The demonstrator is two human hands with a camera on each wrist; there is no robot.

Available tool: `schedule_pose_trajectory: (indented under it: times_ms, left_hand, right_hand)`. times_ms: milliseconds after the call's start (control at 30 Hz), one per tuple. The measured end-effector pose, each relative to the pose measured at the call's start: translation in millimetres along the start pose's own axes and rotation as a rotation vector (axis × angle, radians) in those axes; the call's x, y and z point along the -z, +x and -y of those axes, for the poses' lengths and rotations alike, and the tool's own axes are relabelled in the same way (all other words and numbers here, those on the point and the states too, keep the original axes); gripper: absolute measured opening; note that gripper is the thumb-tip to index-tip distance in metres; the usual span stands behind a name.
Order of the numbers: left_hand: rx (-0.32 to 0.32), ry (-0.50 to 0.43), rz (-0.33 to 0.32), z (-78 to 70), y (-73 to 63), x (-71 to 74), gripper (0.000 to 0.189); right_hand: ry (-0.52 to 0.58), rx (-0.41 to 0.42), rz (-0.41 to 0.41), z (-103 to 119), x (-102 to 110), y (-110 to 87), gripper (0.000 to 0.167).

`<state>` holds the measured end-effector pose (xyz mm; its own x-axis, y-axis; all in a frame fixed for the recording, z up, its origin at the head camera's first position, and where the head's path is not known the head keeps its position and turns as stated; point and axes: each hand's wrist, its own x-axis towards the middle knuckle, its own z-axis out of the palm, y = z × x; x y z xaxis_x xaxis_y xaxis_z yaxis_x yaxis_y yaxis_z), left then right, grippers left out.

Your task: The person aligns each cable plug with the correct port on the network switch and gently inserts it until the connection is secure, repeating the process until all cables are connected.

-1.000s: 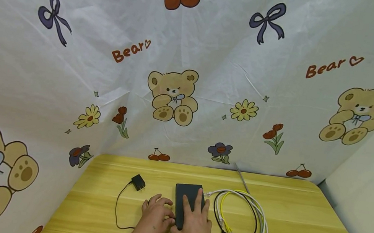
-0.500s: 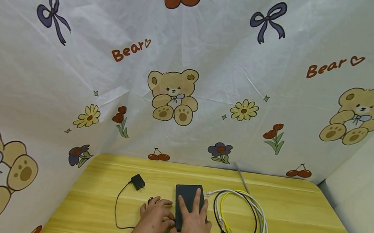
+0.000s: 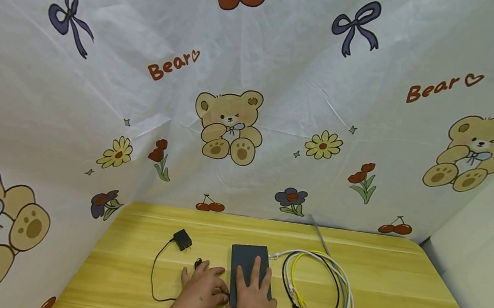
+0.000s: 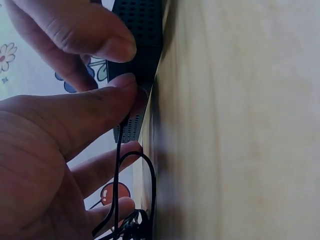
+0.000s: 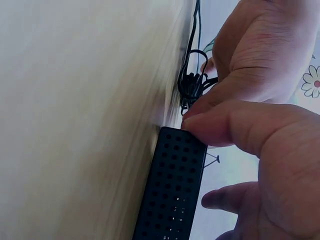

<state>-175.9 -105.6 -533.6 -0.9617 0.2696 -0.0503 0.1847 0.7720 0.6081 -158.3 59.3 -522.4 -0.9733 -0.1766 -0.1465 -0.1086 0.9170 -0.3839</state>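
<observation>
A flat black box (image 3: 248, 254) with perforated sides, its exact kind unclear, lies on the wooden table. My right hand (image 3: 254, 299) rests on its top with straight, spread fingers; the thumb touches a near corner in the right wrist view. At the box's left side, my left hand (image 3: 201, 290) pinches the end of a thin black power cord (image 4: 117, 155) between thumb and finger. The plug tip is hidden, so how far it sits in the box cannot be seen. A bundled part of that cord (image 5: 191, 85) lies by the left hand. The cord leads to a black power adapter (image 3: 182, 239).
Right of the box lie looped network cables: a white cable (image 3: 350, 305), a black cable (image 3: 337, 299) and a yellow cable (image 3: 292, 269). A thin grey rod (image 3: 321, 237) leans near the back edge. A bear-print curtain (image 3: 283, 77) hangs behind the table (image 3: 396, 293).
The box has slid slightly toward me, and my right hand has shifted the same way on it. My left hand has moved a little left, still pinching the cord end.
</observation>
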Motion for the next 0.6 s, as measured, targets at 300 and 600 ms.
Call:
schedule_pose_trajectory:
  times_ms: [300, 600]
  left_hand:
    - [0.023, -0.008, 0.042, 2.2, -1.0, 2.4, 0.013]
    - [0.017, -0.021, 0.067, 1.5, -6.8, 11.0, 0.013]
  right_hand:
    - [-0.025, 0.045, 0.067, -1, 4, -2.5, 0.082]
    - [0.078, 0.144, 0.219, -12, 19, -4.6, 0.081]
